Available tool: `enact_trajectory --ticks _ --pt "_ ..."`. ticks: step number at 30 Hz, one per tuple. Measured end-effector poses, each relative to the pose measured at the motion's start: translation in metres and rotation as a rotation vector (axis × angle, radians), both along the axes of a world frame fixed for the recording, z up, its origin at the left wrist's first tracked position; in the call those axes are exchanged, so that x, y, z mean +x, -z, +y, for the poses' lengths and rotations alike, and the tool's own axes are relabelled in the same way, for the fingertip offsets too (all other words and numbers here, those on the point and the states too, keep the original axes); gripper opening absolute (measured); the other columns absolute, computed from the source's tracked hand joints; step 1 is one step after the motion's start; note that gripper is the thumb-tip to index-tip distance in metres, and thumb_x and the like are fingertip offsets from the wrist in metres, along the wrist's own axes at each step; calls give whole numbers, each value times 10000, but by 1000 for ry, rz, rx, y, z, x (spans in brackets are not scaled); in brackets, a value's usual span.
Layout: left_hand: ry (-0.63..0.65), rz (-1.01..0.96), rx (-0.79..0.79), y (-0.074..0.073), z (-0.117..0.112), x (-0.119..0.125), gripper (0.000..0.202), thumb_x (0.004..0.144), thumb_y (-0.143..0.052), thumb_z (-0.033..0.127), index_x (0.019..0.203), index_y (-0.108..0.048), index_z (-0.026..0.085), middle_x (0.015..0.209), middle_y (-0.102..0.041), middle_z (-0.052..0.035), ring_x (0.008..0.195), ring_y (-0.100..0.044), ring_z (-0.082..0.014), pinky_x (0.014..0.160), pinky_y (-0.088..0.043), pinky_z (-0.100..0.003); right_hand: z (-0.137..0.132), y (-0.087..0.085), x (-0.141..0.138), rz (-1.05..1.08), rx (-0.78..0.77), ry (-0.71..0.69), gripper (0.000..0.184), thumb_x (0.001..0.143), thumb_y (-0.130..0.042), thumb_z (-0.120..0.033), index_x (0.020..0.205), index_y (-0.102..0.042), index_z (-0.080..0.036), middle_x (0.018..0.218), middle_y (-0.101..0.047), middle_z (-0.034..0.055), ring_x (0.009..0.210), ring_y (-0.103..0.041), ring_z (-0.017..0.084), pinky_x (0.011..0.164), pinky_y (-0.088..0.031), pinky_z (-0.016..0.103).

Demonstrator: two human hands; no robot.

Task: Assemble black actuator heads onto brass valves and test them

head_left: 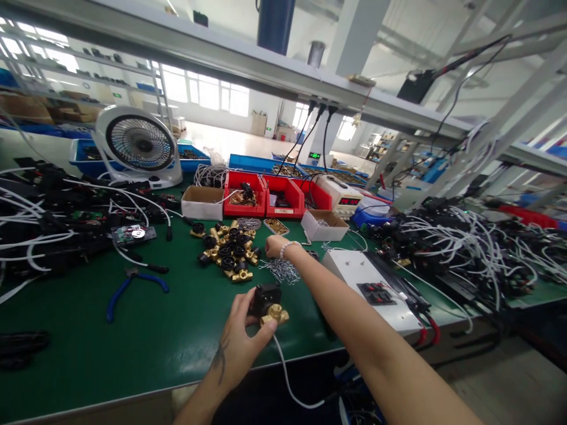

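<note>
My left hand (245,327) is closed round a brass valve (275,315) with a black housing (267,297) attached, just above the front part of the bench. A white cable (283,372) runs down from it past the bench edge. Farther in, my right hand (275,245) reaches to the left side of a heap of bent metal pins (283,270). Its fingers are curled together, and whatever they hold is too small to make out. Left of that hand lies a pile of brass valve bodies (230,251) with black caps.
Blue-handled pliers (119,295) lie to the left. Red bins (244,203), a white box of pins (325,227) and a power supply (339,198) line the back. A grey test box (370,289) stands right. Cabled black units (447,248) crowd both sides. A fan (139,144) stands behind.
</note>
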State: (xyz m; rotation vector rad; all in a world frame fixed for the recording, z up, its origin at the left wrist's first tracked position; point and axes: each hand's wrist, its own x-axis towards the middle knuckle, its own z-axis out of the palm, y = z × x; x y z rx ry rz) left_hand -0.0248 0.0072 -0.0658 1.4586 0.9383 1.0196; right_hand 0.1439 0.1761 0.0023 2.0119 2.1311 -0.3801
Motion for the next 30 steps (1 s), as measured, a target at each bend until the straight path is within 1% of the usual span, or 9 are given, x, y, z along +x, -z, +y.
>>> enact_trajectory --ticks 5,8,13,16,20,22,25,27,30 --pt "2 2 -3 3 1 0 565 848 -608 421 1346 -457 198 1188 -471 -77 1141 -572 -247 934 -555 -355 -13 -15 4 71 122 -22 221 953 -603 -302 1109 -637 -149 1153 -638 81 1028 -630 216 892 -534 416" --pt "-5 -6 -2 5 1 0 599 821 -622 442 1342 -464 192 1180 -471 -73 1144 -566 -244 925 -557 -338 -29 -17 4 108 188 -32 228 969 -578 -291 1137 -624 -144 1156 -637 83 1038 -628 214 902 -530 426" --pt "-4 -7 -4 6 2 1 613 810 -626 450 1342 -467 190 1174 -476 -71 1124 -578 -230 918 -559 -318 -50 -8 8 59 137 -31 177 950 -610 -290 1042 -654 -145 1060 -667 64 950 -653 189 849 -551 385" --pt "-12 -4 -3 6 3 1 617 808 -621 459 1337 -469 180 1170 -476 -76 1122 -576 -231 909 -564 -316 -51 -5 10 -11 136 -41 186 946 -616 -296 1051 -653 -147 1091 -659 73 988 -644 203 874 -541 405" --pt "-28 5 5 6 5 1 632 799 -621 474 1327 -472 161 1173 -478 -86 1144 -556 -235 913 -563 -315 -49 2 3 -31 156 -188 224 941 -621 -299 1104 -642 -146 1165 -637 86 1079 -612 229 932 -513 448" --pt "-26 5 0 5 6 2 653 795 -619 491 1330 -463 150 1179 -476 -92 1132 -567 -235 911 -568 -318 -49 7 -4 -39 143 -261 200 939 -625 -281 1079 -650 -140 1143 -648 84 1069 -621 226 929 -516 442" --pt "-33 21 -22 5 4 2 694 776 -620 555 1316 -472 145 1170 -489 -93 1108 -592 -247 903 -581 -326 -53 9 -14 -67 117 -310 159 941 -619 -232 1043 -657 -115 1101 -668 87 1042 -641 221 916 -528 434" --pt "-53 60 -25 12 2 -1 706 762 -616 611 1292 -493 159 1180 -504 -88 1123 -590 -272 905 -588 -349 -56 6 -19 -72 82 -323 130 943 -608 -193 1024 -662 -106 1084 -685 83 1029 -655 214 913 -533 428" --pt "-96 165 52 39 10 -9 627 811 -575 605 1313 -485 239 1220 -513 -54 1161 -576 -308 927 -586 -429 -56 -2 -21 -33 39 -328 122 950 -560 -127 956 -681 -111 1081 -713 82 1030 -668 189 908 -534 360"
